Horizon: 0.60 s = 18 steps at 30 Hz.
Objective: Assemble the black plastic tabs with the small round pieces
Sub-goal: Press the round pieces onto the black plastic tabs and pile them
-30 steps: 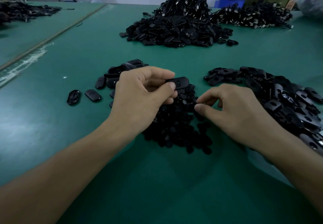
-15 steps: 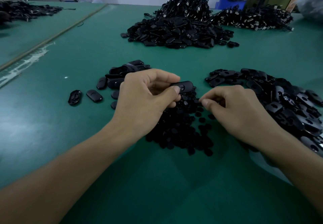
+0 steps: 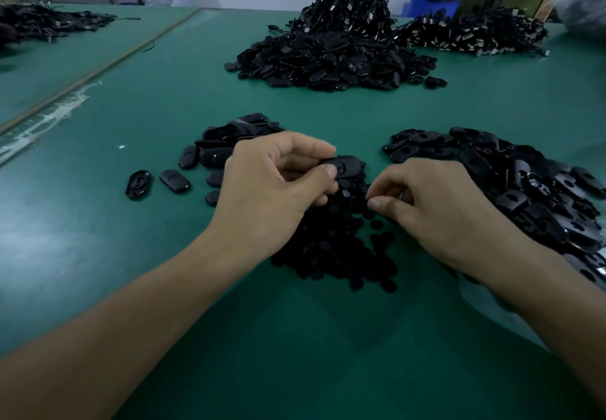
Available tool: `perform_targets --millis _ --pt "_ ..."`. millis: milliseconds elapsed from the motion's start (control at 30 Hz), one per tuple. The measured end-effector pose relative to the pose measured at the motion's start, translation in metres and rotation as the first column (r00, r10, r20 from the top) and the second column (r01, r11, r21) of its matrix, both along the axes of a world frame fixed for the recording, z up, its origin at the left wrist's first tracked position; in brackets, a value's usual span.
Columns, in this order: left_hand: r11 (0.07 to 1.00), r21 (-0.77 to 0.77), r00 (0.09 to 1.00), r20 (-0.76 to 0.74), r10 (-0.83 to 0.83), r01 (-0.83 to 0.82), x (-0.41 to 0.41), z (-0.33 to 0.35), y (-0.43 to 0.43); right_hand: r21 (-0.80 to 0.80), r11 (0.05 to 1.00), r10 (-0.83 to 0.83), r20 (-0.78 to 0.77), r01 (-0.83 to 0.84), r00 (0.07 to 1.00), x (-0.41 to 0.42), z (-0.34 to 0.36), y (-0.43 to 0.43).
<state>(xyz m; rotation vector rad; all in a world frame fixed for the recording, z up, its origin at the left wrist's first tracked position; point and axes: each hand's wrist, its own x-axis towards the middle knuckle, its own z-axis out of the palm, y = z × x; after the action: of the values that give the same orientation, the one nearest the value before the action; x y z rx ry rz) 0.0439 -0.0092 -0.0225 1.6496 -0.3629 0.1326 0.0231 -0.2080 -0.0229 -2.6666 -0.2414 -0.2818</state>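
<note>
Left hand (image 3: 275,186) curled, thumb and forefinger pinching black tab (image 3: 346,164); right hand (image 3: 436,209) just beside, fingertips pinched together (contents unclear), both forearms extended

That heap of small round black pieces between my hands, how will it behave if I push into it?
The heap of small round pieces is loose, with strays scattered at its near edge, so it will probably spread, not slide as one. Each piece looks thin and flat, so likely light and unlikely to roll far.
</note>
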Motion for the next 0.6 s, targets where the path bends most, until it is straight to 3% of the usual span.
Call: perform_targets --millis 167,400,600 --pt "1.000 0.013 1.000 -0.003 -0.001 0.001 -0.0016 -0.0004 -0.0006 -0.019 0.997 0.070 0.039 -0.069 0.997 -0.0004 -0.0016 0.0043" --pt "0.999 0.031 1.000 -0.005 0.008 -0.008 -0.0006 -0.0020 0.0008 0.400 0.910 0.045 0.159 -0.106 0.986 -0.0056 0.0051 0.0094" --pt "0.999 0.043 1.000 -0.004 -0.004 0.004 -0.0006 -0.0019 0.0006 0.572 0.810 0.042 0.167 -0.132 0.985 -0.0079 0.0069 0.0103"
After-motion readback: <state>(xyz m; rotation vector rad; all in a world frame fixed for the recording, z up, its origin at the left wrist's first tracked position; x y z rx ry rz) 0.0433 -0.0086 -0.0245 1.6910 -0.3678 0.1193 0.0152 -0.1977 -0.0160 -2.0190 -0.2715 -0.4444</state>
